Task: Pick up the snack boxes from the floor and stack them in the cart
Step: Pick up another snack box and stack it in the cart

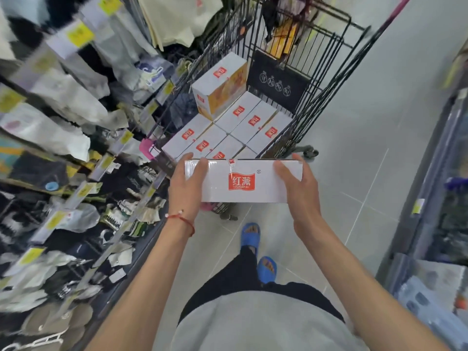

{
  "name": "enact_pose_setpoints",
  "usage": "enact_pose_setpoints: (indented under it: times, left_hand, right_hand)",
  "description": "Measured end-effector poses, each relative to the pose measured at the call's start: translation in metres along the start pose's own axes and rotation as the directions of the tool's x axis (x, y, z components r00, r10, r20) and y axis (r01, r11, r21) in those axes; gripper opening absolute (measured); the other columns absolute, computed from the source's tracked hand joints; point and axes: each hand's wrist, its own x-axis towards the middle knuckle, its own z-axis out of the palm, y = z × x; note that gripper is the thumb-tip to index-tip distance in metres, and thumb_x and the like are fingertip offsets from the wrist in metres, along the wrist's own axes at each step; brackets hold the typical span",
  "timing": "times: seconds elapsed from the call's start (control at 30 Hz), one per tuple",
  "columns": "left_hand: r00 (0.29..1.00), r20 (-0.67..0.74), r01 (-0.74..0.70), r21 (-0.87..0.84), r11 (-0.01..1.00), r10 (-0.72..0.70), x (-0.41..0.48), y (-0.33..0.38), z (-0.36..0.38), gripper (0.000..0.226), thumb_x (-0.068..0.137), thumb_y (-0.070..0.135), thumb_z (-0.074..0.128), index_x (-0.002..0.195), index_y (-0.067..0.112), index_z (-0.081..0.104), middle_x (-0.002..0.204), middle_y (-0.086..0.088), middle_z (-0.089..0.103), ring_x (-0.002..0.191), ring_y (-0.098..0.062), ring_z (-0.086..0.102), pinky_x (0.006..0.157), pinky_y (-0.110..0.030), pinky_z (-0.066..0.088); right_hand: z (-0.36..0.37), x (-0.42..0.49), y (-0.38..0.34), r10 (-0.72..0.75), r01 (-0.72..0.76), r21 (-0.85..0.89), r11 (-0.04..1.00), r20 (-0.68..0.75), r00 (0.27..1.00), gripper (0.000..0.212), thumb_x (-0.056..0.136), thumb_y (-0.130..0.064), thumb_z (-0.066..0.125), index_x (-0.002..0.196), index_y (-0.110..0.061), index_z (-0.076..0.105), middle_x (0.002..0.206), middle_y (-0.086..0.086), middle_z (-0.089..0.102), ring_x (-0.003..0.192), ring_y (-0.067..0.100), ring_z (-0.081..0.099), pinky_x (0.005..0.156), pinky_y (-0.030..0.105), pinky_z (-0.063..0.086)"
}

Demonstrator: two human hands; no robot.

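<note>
- Shelving (63,153) at far left carries hanging packets with yellow price tags; it plays no part in the task.
- Left hand (186,184) is clamped on the left end of the white snack box (243,181), thumb over the top face.
- Snack box, red logo upward, is held level between both hands, in the air just short of the cart's near edge.
- Right hand (297,184) presses the opposite end, fingers together along the side.
- Shopping cart (326,79) ahead already holds a flat layer of matching boxes (253,121), with one orange-sided box (222,84) set on top at the far left.
- Step in hand, as I judge it: carrying to the cart. Next I must lift over the rim and set the box down squarely to extend the second layer.
</note>
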Motion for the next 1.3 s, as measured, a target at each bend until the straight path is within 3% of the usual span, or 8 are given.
enact_pose_setpoints:
  times: [0.27,0.47,0.53,0.73,0.83,1.0,1.13,1.3]
  left_hand:
    - [0.991,-0.120,-0.049,0.017,0.999,0.051,0.086,0.048,0.041,0.052,0.077,0.074,0.061,0.117,0.041,0.065,0.121,0.007,0.070,0.115,-0.021,0.066,0.100,-0.053,0.053]
    - [0.985,-0.171,0.034,-0.007,0.999,-0.035,0.147,0.078,0.069,0.025,0.094,0.055,0.061,0.111,0.037,0.066,0.104,0.004,0.072,0.083,-0.011,0.070,0.060,-0.033,0.060]
    - [0.980,-0.185,0.067,-0.009,0.998,-0.067,0.162,0.083,0.078,0.021,0.096,0.053,0.059,0.109,0.037,0.066,0.103,0.002,0.070,0.085,-0.014,0.069,0.054,-0.030,0.058]
    - [0.943,-0.255,0.202,-0.073,0.977,-0.214,0.202,0.086,0.108,0.036,0.094,0.059,0.053,0.122,0.038,0.064,0.114,0.000,0.070,0.099,-0.021,0.070,0.071,-0.047,0.064]
    - [0.917,-0.292,0.255,-0.098,0.962,-0.273,0.223,0.089,0.126,0.045,0.082,0.069,0.049,0.117,0.045,0.064,0.121,0.000,0.069,0.107,-0.025,0.067,0.089,-0.053,0.059]
    - [0.837,-0.379,0.343,-0.197,0.918,-0.394,0.250,0.096,0.159,0.025,0.099,0.055,0.047,0.119,0.044,0.058,0.133,0.000,0.060,0.120,-0.027,0.058,0.087,-0.036,0.054]
    - [0.778,-0.381,0.386,-0.337,0.859,-0.500,0.270,0.095,0.183,0.045,0.101,0.052,0.046,0.143,0.037,0.049,0.136,0.005,0.053,0.125,-0.027,0.055,0.092,-0.050,0.057]
    - [0.728,-0.358,0.452,-0.390,0.802,-0.585,0.295,0.087,0.192,0.049,0.105,0.051,0.038,0.152,0.035,0.041,0.144,0.003,0.041,0.124,-0.026,0.046,0.094,-0.053,0.056]
  right_hand:
    - [0.024,0.103,-0.067,-0.067,0.069,-0.027,0.997,0.070,0.995,0.051,0.098,-0.024,0.067,0.146,-0.032,0.050,0.120,-0.009,0.068,0.086,-0.006,0.068,0.061,0.008,0.051]
    - [0.047,0.181,-0.103,-0.036,0.045,-0.100,0.994,0.085,0.996,0.046,0.093,-0.024,0.074,0.134,-0.027,0.054,0.115,-0.013,0.067,0.099,0.000,0.064,0.066,0.011,0.048]
    - [0.051,0.205,-0.112,-0.004,0.015,-0.124,0.992,0.091,0.996,0.051,0.091,-0.024,0.076,0.136,-0.024,0.052,0.117,-0.011,0.065,0.099,0.000,0.062,0.070,0.015,0.047]
    - [0.057,0.277,-0.128,0.073,-0.031,-0.217,0.976,0.186,0.980,0.048,0.091,-0.022,0.076,0.130,-0.025,0.047,0.113,-0.014,0.060,0.094,-0.001,0.060,0.057,0.010,0.047]
    - [0.062,0.314,-0.134,0.106,-0.036,-0.280,0.959,0.239,0.965,0.050,0.090,-0.021,0.078,0.129,-0.023,0.047,0.116,-0.010,0.061,0.100,0.003,0.061,0.066,0.016,0.048]
    - [0.067,0.370,-0.151,0.177,-0.012,-0.412,0.911,0.365,0.914,0.056,0.088,-0.019,0.081,0.130,-0.022,0.045,0.115,-0.010,0.062,0.101,0.003,0.063,0.063,0.012,0.051]
    - [0.075,0.415,-0.161,0.208,0.023,-0.484,0.875,0.418,0.884,0.065,0.084,-0.018,0.083,0.137,-0.018,0.045,0.123,-0.001,0.065,0.110,0.014,0.066,0.087,0.028,0.056]
    - [0.095,0.453,-0.161,0.283,0.013,-0.555,0.832,0.445,0.850,0.067,0.083,-0.015,0.083,0.139,-0.019,0.045,0.123,-0.002,0.066,0.112,0.016,0.066,0.098,0.035,0.056]
